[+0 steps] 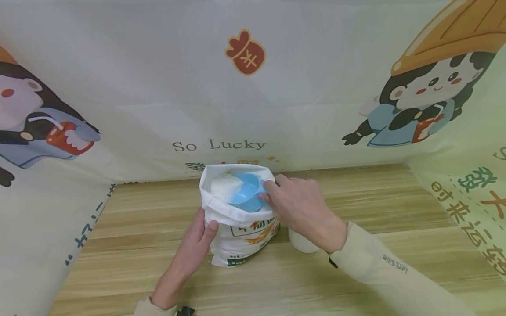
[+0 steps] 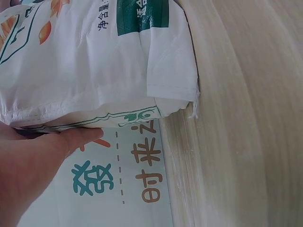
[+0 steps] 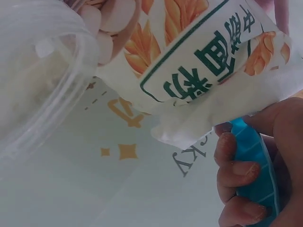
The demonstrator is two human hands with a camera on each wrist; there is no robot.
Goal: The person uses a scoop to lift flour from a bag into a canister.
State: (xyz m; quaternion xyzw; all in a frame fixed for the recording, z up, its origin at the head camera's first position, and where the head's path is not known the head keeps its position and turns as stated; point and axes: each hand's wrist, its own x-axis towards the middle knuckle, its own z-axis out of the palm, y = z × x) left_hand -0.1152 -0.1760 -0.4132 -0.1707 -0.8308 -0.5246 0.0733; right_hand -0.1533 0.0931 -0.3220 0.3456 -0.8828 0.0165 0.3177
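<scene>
A white flour bag (image 1: 227, 237) with a folded-down rim stands open at mid-table, with white flour (image 1: 225, 188) inside. My right hand (image 1: 296, 206) holds a blue scoop (image 1: 249, 191) by its handle; the scoop's bowl sits within the bag's mouth against the flour. In the right wrist view, the right fingers (image 3: 239, 172) curl round the scoop's ribbed blue handle (image 3: 258, 179). My left hand (image 1: 193, 241) grips the bag's left side, thumb on the front just below the folded rim. The left wrist view shows the left thumb (image 2: 71, 142) along the bag's side (image 2: 85, 85).
To the right of the bag, partly under my right forearm, stands a whitish tub (image 1: 302, 241). Up close it is a clear jar (image 3: 90, 52) with pale contents. The wood-patterned tabletop (image 1: 150, 210) is bounded behind and at both sides by printed cloth (image 1: 300, 109).
</scene>
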